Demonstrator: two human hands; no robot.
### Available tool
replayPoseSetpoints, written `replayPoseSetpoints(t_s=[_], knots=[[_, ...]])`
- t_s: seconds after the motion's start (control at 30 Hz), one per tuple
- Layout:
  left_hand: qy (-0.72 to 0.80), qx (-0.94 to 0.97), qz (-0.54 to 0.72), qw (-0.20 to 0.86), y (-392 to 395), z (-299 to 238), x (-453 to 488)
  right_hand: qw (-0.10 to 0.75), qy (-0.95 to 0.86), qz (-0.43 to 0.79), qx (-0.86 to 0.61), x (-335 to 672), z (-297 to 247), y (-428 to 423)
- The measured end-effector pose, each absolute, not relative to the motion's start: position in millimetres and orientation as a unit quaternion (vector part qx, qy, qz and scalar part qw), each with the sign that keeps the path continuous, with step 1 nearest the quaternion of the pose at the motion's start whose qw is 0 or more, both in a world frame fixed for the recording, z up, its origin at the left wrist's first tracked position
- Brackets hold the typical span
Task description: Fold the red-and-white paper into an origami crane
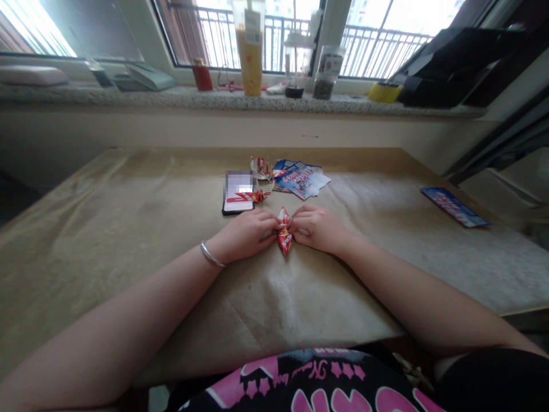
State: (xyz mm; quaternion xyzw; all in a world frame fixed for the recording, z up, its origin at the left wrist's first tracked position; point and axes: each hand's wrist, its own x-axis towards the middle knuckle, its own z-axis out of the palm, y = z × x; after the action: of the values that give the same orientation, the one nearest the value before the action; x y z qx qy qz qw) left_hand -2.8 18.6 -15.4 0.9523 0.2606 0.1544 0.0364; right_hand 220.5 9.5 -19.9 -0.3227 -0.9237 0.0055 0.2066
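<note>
Our left hand [256,232] and right hand [318,228] pinch folded red paper [285,233]. A phone [235,186] lies nearer the worktop's [158,197] far edge.

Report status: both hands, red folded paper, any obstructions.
Left hand, right hand: pinching red folded paper from opposite sides. Paper pointed at both ends. Phone just beyond left hand; nothing blocking.

You can read no word surely: lettering on your shirt [319,380], the blue leaflets [301,179] and the red folded paper [285,234] is too unclear
</note>
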Motion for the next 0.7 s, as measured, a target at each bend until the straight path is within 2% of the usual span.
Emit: replayPoseSetpoints(t_s=[0.5, 0.7], knots=[[0.256, 0.955, 0.15, -0.004, 14, -11, 0, 0.301, -0.863, 0.133, -0.383, 220, -29, 16], [0.224, 0.96, 0.144, -0.083, 16, -14, 3, 0.308, -0.862, 0.135, -0.379, 220, -30, 15]])
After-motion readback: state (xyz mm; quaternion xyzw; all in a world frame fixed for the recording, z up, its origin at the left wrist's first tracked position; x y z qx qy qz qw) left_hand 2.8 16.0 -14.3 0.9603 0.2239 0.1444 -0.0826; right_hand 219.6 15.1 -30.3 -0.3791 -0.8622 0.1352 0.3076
